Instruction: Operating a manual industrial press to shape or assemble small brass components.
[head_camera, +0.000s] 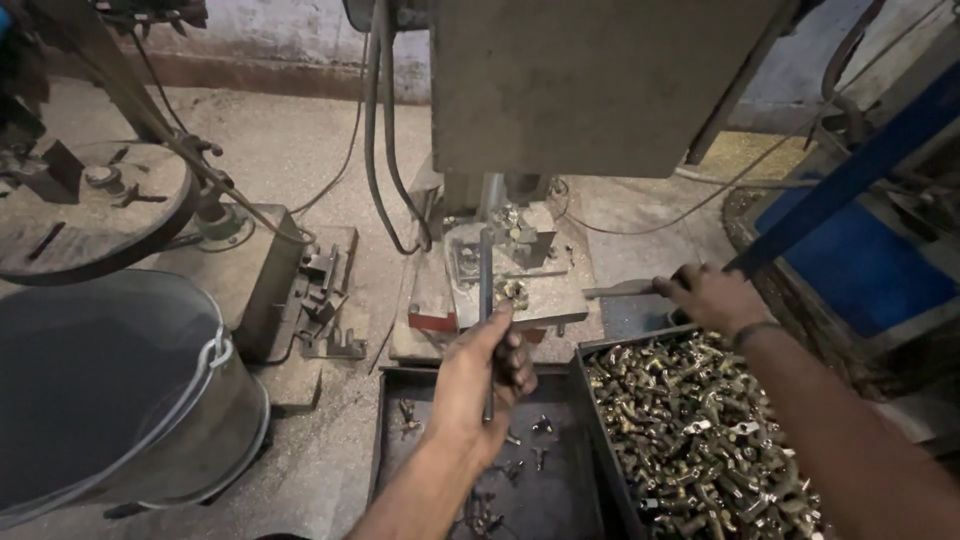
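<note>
Left hand (478, 385) grip holds thin dark rod (486, 300) (upright); right hand (712, 297) grips lever (620, 290).

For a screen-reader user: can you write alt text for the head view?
A person's left hand grips a thin metal rod at a small bench press, while the right hand holds its lever handle. A tray of brass fittings sits lower right, a metal bucket left.

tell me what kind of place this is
Most likely a small metalworking shop. A bench machine stands on a dusty concrete floor, a tray of small brass fittings sits beside it, and the left hand grips a metal rod.
</note>
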